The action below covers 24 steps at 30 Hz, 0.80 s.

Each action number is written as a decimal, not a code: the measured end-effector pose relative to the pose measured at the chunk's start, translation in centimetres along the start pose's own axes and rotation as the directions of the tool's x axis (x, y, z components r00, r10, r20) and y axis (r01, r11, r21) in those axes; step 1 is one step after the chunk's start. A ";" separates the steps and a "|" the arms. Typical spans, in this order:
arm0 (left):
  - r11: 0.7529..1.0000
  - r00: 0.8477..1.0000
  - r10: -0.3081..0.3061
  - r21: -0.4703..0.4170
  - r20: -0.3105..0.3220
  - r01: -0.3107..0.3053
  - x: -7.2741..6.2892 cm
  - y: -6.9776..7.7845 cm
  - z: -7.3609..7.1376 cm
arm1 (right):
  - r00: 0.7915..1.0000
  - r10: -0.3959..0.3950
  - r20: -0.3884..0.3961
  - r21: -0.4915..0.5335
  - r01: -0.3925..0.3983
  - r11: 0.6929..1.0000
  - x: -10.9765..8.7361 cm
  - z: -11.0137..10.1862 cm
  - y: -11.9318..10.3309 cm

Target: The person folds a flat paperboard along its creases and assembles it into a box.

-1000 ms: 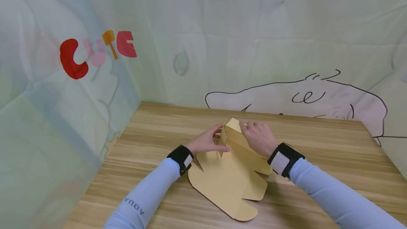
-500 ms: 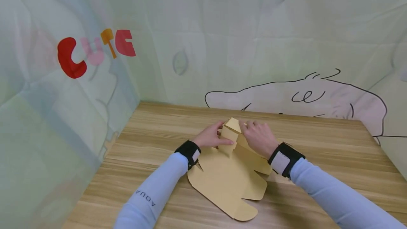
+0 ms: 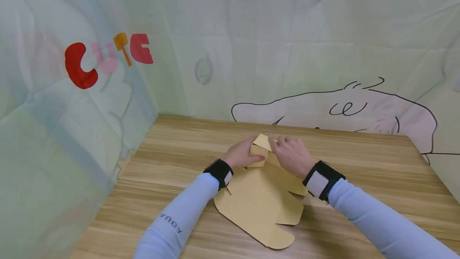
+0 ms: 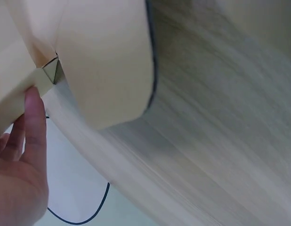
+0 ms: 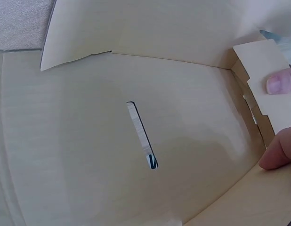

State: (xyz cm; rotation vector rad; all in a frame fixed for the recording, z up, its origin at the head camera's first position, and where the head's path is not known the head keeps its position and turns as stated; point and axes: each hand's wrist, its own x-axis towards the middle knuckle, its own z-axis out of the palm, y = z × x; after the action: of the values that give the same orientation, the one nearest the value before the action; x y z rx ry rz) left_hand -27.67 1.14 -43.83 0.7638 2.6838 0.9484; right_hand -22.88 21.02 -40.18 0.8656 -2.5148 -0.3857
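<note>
A tan die-cut cardboard box blank (image 3: 251,195) lies on the table, partly folded, with rounded flaps toward the near side. At its far end a small end flap (image 3: 258,159) is folded over. My left hand (image 3: 240,153) pinches this end, thumb on the inner face and fingers behind. My right hand (image 3: 292,157) grips the raised side wall (image 3: 278,161) close to the same corner. In the left wrist view, left fingers (image 4: 36,127) press the folded edge. A narrow slot (image 5: 143,136) shows in the panel in the right wrist view.
The wooden table (image 3: 172,143) extends to both sides of the cardboard. A pale printed cloth (image 3: 201,19) hangs behind and at the left, with coloured letters (image 3: 80,67) and a line-drawn cartoon (image 3: 323,111).
My left hand has moved right and folded the end flap inward and down, its thumb now on that flap. The right hand stays almost still on the side wall.
</note>
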 end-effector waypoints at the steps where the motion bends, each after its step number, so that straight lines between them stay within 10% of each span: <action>1: 1.000 1.000 -0.003 0.015 -0.010 0.003 0.1 0.0 0.1 | 1.000 -0.002 0.001 -0.001 0.002 1.000 0.0 0.0 0.0; 24: 0.997 0.987 -0.020 0.067 -0.160 0.031 -0.6 -0.3 1.9 | 0.995 -0.086 -0.043 -0.170 0.077 0.982 -0.9 0.6 -0.7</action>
State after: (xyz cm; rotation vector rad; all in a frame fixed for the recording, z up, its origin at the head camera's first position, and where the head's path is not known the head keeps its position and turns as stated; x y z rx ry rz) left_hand -26.60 1.65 -45.46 0.6930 2.8704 0.9528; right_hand -22.24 21.13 -41.26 0.9019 -2.3665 -0.5861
